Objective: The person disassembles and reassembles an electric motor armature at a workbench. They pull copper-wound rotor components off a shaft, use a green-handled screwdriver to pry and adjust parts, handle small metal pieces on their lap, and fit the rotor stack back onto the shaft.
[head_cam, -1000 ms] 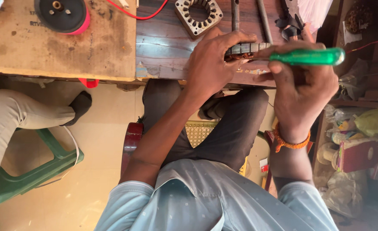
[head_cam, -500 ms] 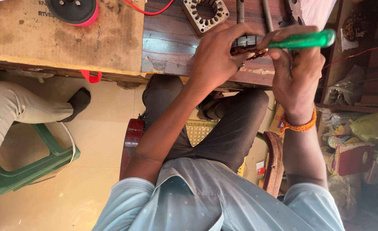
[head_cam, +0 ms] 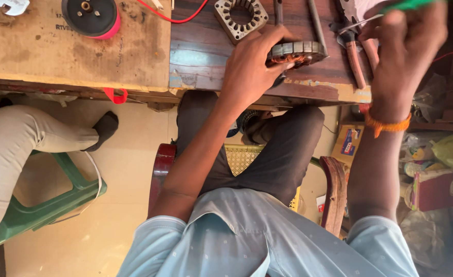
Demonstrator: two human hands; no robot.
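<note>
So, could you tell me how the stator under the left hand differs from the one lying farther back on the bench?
The near stator carries copper windings; the far stator has bare slots. The left hand grips the near one; the far one lies untouched. Both are grey, slotted metal rings.

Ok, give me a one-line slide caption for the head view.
Left hand steadies a wound stator on the wooden bench while the right hand grips a green-handled tool.

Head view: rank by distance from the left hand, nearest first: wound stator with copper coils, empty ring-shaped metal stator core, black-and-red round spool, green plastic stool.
1. Wound stator with copper coils: under the left hand, in its grip.
2. Empty ring-shaped metal stator core: just beyond, on the dark wooden bench.
3. Black-and-red round spool: far along the bench, on the pale board.
4. Green plastic stool: on the floor.
</note>
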